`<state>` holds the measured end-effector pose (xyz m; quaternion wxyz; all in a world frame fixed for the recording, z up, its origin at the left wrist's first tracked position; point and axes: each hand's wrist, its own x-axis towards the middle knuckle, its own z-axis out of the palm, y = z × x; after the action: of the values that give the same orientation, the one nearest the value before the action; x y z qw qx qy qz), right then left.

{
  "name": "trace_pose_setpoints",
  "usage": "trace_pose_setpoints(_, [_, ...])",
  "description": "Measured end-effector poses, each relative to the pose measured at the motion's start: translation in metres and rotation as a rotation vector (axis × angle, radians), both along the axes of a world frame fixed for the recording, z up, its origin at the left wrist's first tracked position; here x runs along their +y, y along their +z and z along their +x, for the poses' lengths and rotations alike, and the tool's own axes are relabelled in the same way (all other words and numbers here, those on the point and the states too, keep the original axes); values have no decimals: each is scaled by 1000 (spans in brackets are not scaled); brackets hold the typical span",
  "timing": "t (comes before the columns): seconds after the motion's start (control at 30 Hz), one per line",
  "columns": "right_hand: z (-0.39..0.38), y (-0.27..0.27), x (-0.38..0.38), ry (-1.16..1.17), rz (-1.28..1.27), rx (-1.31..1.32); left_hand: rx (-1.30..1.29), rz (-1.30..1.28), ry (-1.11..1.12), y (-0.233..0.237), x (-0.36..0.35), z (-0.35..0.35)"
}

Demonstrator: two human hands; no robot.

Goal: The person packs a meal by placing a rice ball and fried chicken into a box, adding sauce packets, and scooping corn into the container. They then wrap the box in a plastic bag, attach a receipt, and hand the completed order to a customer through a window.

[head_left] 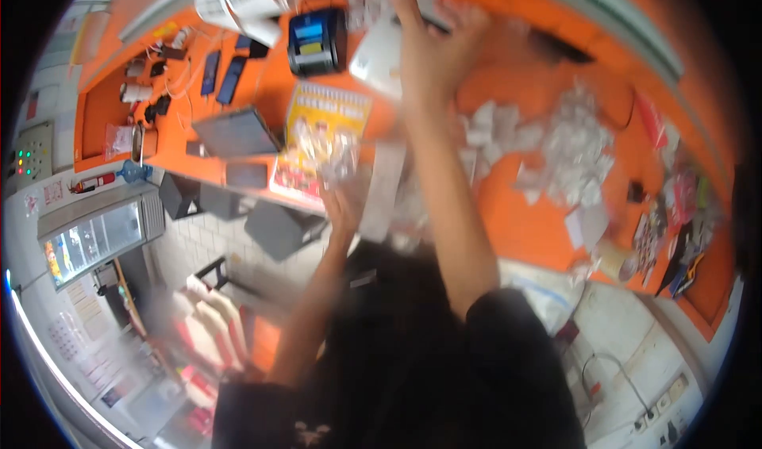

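Observation:
My right hand [432,44] reaches far across the orange counter [516,211] and grips a white packet [377,56] beside a black and blue label printer [317,40]. My left hand [341,211] is raised nearer the counter's front edge, its fingers closed on a crinkled clear plastic bag [325,147] above a yellow and red flyer [309,120]. A pale paper strip [385,183] hangs blurred between my two arms. Both hands are smeared by motion.
Heaps of small white and clear packets [559,143] lie right of my right arm. Phones [222,76], a dark tablet [236,132] and paper rolls [238,5] are at the left. A cup [615,262] stands at the counter's right edge. A glass-fronted cooler [95,239] is far left.

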<state>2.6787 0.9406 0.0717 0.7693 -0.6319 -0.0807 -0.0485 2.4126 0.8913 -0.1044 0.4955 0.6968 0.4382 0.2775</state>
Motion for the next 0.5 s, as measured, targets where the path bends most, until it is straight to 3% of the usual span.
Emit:
trace_pose_setpoints(0.03, [5, -4, 4, 67, 146, 67, 50, 135, 97, -6, 2, 0])
trace_pose_setpoints(0.07, [9, -5, 3, 143, 281, 140, 281, 685, 68, -9, 0, 3])
trace_pose_setpoints(0.1, [10, -2, 3, 152, 306, 162, 253, 256, -94, -32, 3, -22])
trace_pose_setpoints(0.13, [10, 0, 2, 159, 327, 190, 62, 164, 72, 8, -5, 8])
trace_pose_setpoints(0.2, [8, -2, -1, 167, 307, 175, 34, 86, 106, 27, -10, 18])
trace_pose_setpoints(0.27, [7, 0, -4, 175, 268, 179, -237, 118, 130, -3, -6, 20])
trace_pose_setpoints(0.37, [4, -2, -10, 207, 303, 163, -348, -109, 148, 52, -9, 37])
trace_pose_setpoints(0.4, [2, -7, -14, 211, 293, 165, -347, -119, 156, 41, -8, 34])
trace_pose_setpoints(0.47, [-3, -21, -26, 199, 258, 114, 56, 457, 100, 11, -2, 21])
trace_pose_setpoints(0.5, [-9, -39, -35, 206, 206, 64, 279, 688, 168, 34, -5, 30])
